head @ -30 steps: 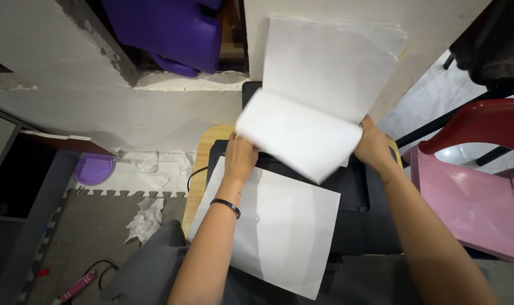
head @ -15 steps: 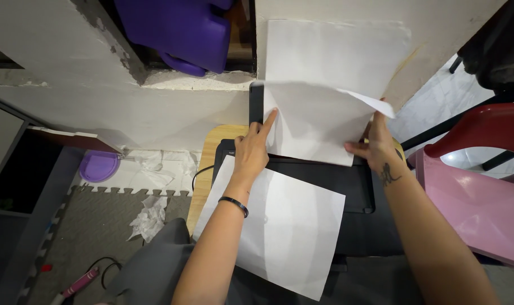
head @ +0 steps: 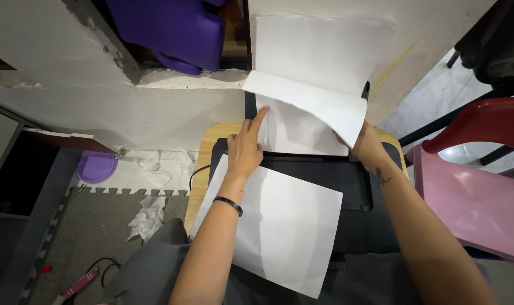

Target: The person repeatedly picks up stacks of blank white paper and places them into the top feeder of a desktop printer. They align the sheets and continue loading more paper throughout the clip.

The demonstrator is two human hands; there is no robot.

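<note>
At the back edge of the black printer (head: 361,197), the left hand (head: 244,149) presses an extended finger against the upright paper stack (head: 319,51) while the right hand (head: 367,148) bends its front sheet (head: 310,104) forward, above a loose sheet (head: 285,226).

**Printer on small table, against wall**

Printer (head: 358,197) sits on a table (head: 203,164) pushed up to the wall (head: 127,113). Paper stack (head: 319,56) stands in the rear feed, top sheets folded forward. Left hand (head: 244,149) at the stack's left edge, right hand (head: 367,147) at its right. Loose sheet (head: 285,226) lies on the printer's front, over the left side. Chairs (head: 477,186) right of the table. Crumpled paper (head: 147,217) on the floor mat (head: 87,226), left.
</note>
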